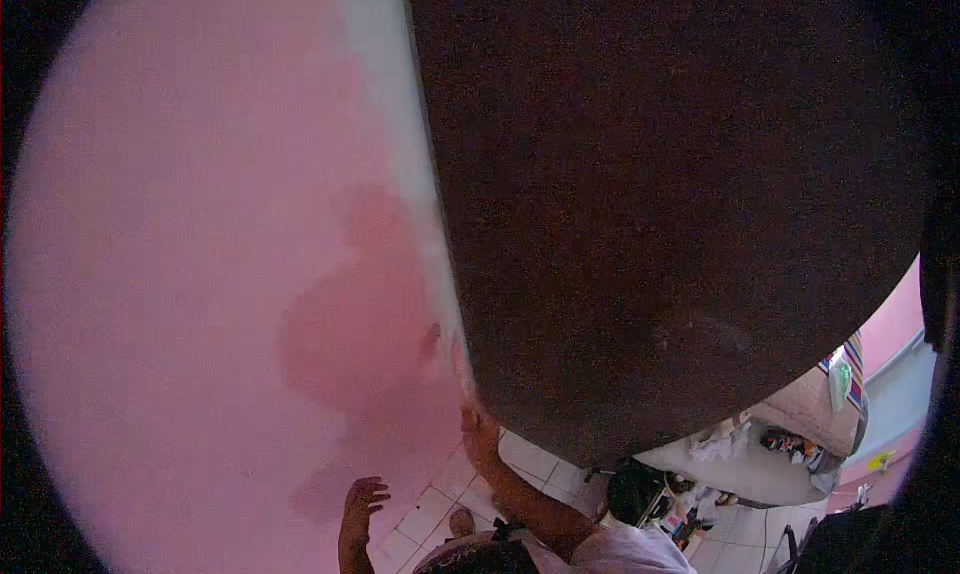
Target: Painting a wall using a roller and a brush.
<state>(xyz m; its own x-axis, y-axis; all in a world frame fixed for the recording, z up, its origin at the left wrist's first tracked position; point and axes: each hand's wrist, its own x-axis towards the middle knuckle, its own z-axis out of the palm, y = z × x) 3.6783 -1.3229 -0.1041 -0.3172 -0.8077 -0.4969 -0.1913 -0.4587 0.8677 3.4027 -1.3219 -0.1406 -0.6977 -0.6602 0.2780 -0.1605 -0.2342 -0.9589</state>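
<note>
A large dark brown panel (660, 194) fills the middle and right of the view; its kind is not clear. My right hand (481, 436) is at the panel's lower left edge, its fingers closed against that edge and partly hidden. Lower and to the left, my left hand (366, 496) is raised beside the pink wall (190, 254), touching nothing. Its fingers are bent a little and apart.
A pale strip (385, 84) runs between the pink wall and the panel. White floor tiles (430, 514) show below. At the lower right are a bed (815, 409), a dark round thing (633, 492) and scattered small items.
</note>
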